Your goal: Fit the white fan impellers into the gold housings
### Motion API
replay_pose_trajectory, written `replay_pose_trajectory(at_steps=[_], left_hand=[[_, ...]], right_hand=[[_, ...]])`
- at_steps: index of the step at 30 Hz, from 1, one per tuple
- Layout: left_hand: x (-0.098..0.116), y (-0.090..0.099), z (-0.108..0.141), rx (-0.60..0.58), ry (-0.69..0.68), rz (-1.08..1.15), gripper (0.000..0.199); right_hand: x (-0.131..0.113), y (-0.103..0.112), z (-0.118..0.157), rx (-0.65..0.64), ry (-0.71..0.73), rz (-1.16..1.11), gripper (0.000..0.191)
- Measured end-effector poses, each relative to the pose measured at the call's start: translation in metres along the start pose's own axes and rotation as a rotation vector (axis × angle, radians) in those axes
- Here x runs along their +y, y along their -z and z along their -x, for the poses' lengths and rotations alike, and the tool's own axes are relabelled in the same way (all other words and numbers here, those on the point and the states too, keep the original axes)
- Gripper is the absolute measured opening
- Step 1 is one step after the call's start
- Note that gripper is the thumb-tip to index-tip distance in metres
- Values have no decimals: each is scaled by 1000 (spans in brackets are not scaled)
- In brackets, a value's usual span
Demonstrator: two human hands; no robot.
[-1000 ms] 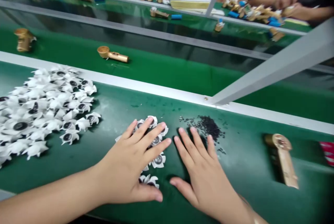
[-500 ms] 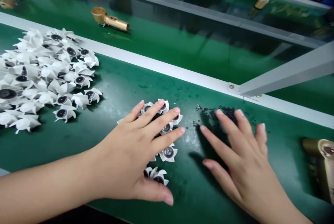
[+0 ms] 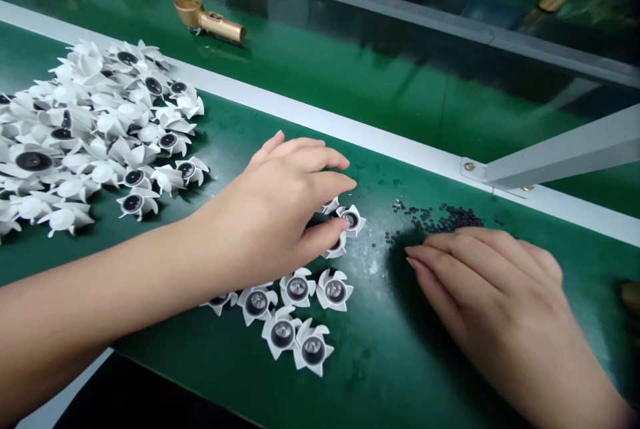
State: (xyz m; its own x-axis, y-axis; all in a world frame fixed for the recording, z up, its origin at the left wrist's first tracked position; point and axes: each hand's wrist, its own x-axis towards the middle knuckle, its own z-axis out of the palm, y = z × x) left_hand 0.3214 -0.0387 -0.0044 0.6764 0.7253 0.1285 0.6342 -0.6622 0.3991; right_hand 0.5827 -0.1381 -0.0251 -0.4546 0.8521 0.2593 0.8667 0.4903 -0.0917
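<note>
My left hand reaches over a group of small white fan wheels with dark hubs. Its fingers are bent but apart from the thumb, and the thumb tip overlaps the edge of one fan wheel; I cannot tell whether they touch. More fan wheels, such as this one, lie hub-up below the wrist. My right hand is closed in a pinch just in front of a scatter of tiny black rings. Whatever its fingertips may hold is hidden.
A large heap of white fan wheels covers the left of the green table. A white rail runs behind, with a slanted post bolted to it at right. Beyond lies a gold hair-dryer-shaped part.
My left hand has lifted and turned, its spread fingers now bent, uncovering several fan wheels. The right hand's fingers have gone from spread to pinched beside the black rings. The view has shifted slightly.
</note>
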Motion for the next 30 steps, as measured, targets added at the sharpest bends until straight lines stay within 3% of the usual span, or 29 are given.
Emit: replay_pose_trajectory(at_steps=[6,13,20,30], left_hand=[[1,-7,3,-15,-48,42,30],[5,-15,3,25,-22,58,24],[7,-19,2,62,27,83,14],[4,-20,-2,62,43,133,13]], right_hand=[[1,7,-20,-75,308,261,35],[-7,-2,-58,-43,33,-184,8],[-14,-17,-74,-53,98,-197,11],[-18,-11,-75,-14,246,-25,16]])
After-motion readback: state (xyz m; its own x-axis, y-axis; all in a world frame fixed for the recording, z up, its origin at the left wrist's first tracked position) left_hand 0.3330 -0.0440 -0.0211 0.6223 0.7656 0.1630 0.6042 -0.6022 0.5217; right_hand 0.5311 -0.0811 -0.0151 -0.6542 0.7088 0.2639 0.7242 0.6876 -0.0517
